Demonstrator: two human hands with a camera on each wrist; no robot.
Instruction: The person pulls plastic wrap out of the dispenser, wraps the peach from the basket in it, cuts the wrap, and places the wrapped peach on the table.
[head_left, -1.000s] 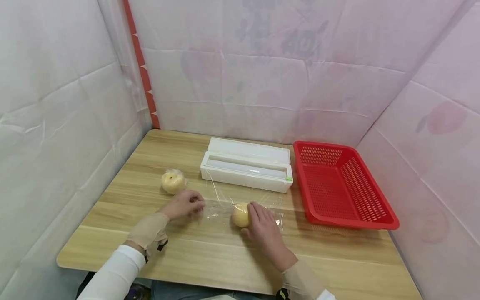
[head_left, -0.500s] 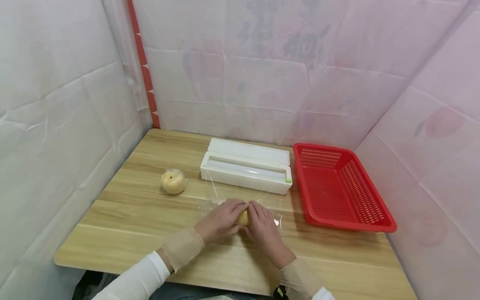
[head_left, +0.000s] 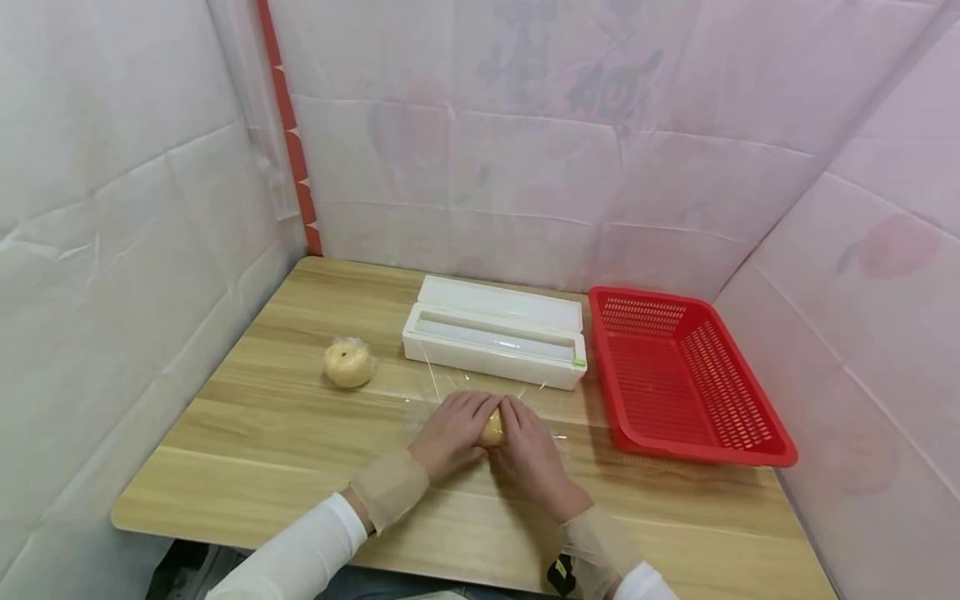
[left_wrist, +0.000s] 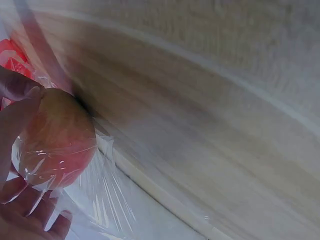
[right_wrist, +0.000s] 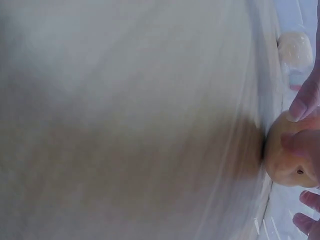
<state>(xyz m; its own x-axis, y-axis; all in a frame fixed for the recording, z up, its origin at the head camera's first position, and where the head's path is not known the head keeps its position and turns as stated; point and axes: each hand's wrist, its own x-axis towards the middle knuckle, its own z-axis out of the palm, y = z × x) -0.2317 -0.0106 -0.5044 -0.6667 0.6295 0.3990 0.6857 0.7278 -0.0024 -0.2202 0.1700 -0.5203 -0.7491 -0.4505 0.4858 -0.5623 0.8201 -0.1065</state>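
A yellowish-red apple (head_left: 492, 430) sits low over the table between the two hands. My left hand (head_left: 452, 429) grips it from the left, fingers bent over its far side. From the right, my right hand (head_left: 534, 457) holds the same apple, with the fingertips of both hands close together above it. Clear plastic wrap (left_wrist: 107, 187) clings to the apple in the left wrist view and spreads toward the white wrap dispenser box (head_left: 491, 360). In the right wrist view, the apple's dark little stem pit (right_wrist: 300, 171) shows between the fingers.
Behind the hands the dispenser has its lid (head_left: 498, 302) raised, and the film runs from its front. A second apple (head_left: 348, 364), wrapped in film, rests to the left. A red plastic basket (head_left: 622, 429) stands at the right on the wooden table (head_left: 247, 450).
My left hand has come across from the left, where it was near the film's edge, and now grips the apple. The right hand has stayed at the apple, shifting only slightly.
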